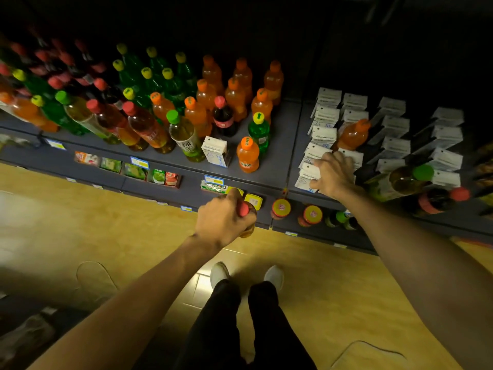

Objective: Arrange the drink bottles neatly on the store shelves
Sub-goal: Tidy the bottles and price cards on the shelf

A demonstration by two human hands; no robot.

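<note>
My left hand (222, 218) grips a red-capped bottle of amber drink (244, 209) by its neck, held in front of the shelf edge. My right hand (333, 173) rests with spread fingers on white drink cartons (309, 172) at the front of the right shelf section. On the grey shelf (277, 161) stand orange soda bottles (248, 154), green bottles (258, 130), a dark cola bottle (222, 117), tea bottles (184, 134) and one stray white carton (216, 152). An orange bottle (353, 133) stands among the cartons.
Rows of white cartons (392, 129) fill the right section, with a green-capped bottle (405, 178) and a red-capped bottle (440, 200) lying at its front. Lower shelves hold jars (281, 208) and packets (133, 170). Wooden floor (106, 222) and my feet lie below.
</note>
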